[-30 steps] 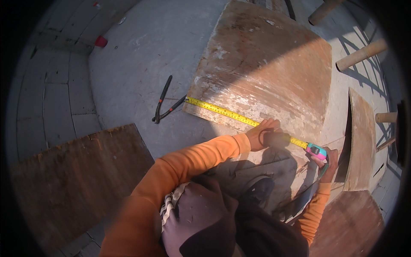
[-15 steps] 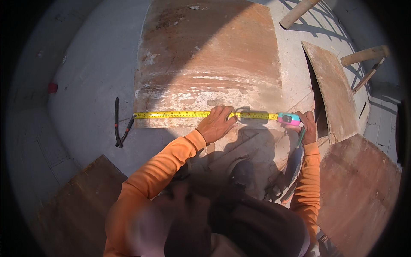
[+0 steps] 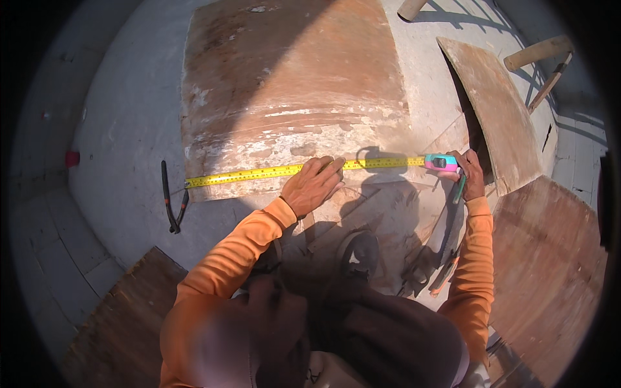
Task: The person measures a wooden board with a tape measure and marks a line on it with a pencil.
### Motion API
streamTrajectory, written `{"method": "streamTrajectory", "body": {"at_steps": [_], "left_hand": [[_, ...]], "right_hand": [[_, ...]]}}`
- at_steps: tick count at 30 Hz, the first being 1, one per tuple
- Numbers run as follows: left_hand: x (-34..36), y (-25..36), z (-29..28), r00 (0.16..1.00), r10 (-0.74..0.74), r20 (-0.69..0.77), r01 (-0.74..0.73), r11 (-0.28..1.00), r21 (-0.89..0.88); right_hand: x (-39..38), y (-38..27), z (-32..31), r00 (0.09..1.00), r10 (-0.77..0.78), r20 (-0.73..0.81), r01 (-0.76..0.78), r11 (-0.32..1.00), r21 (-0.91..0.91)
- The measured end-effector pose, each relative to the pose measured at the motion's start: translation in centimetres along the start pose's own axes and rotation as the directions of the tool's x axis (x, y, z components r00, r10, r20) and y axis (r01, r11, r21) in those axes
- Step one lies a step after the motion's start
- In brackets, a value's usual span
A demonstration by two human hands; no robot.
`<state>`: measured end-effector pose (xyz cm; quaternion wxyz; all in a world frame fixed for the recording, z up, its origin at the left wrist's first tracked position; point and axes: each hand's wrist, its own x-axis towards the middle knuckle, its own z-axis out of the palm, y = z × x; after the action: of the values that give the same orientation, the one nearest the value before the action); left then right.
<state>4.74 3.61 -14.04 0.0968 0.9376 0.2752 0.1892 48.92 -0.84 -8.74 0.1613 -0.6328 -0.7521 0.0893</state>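
From where I watch, the view has swung since a second ago: the yellow tape measure [image 3: 291, 171] then ran on a slant, and now it lies nearly level across the near edge of the big worn plywood sheet [image 3: 291, 84]. I judge that it is now squared to that edge and ready for a reading.

Nearest me, both orange sleeves reach forward. My left hand [image 3: 315, 186] lies flat, fingers spread, pressing the tape down onto the board about midway along. My right hand [image 3: 467, 173] is closed around the pink and teal tape case [image 3: 441, 161] at the sheet's right end, with a slim green pencil-like thing [image 3: 458, 189] in the same grip.

The tape's free end sits at the sheet's left edge, and a pair of dark pincers [image 3: 172, 202] lies just beyond it on the bare concrete floor [image 3: 123, 116], which is open on that side. Right is crowded: a smaller board [image 3: 498, 110] leans close beside the case. Farther off lie wooden poles [image 3: 537, 52].
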Motion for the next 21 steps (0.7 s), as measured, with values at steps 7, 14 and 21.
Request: {"method": "streamTrajectory", "body": {"at_steps": [7,14,21], "left_hand": [[-0.3,0.3,0.2,0.993,-0.09,0.079,0.095,0.993,-0.065],[-0.6,0.0,0.2,0.969,-0.075,0.235,0.065,0.997,0.053],[0.2,1.6,0.3,0.973,-0.055,0.225,-0.004,0.967,0.253]], "right_hand": [[0.1,-0.7,0.0,1.0,0.019,0.011,-0.019,1.0,0.011],[0.4,-1.7,0.8,1.0,-0.008,0.0,0.008,0.99,0.138],[0.2,-2.3,1.3,0.999,0.044,0.004,-0.044,0.987,0.155]]}}
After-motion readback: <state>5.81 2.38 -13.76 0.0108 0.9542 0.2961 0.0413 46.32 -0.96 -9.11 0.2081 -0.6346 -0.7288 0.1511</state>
